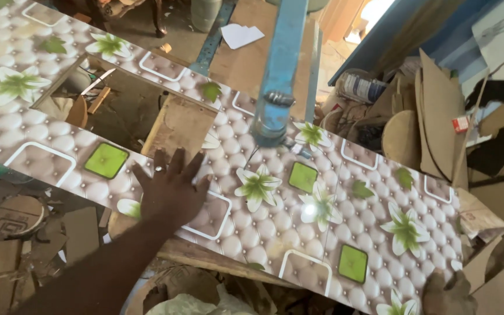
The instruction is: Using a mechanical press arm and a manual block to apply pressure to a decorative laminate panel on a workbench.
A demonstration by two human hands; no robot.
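left hand [173,189]: grip spread flat on patterned panel [322,221] | right hand [445,294]: at panel's lower-right end; grip hidden, cannot tell | panel's long axis runs upper-left to lower-right; blue clamp [275,111] above it

The glossy panel [275,216] shows white quilted tufts, green flowers and green squares.

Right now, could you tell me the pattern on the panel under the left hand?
Head view: the panel shows white quilted cushioning with green-centred flowers and green squares.
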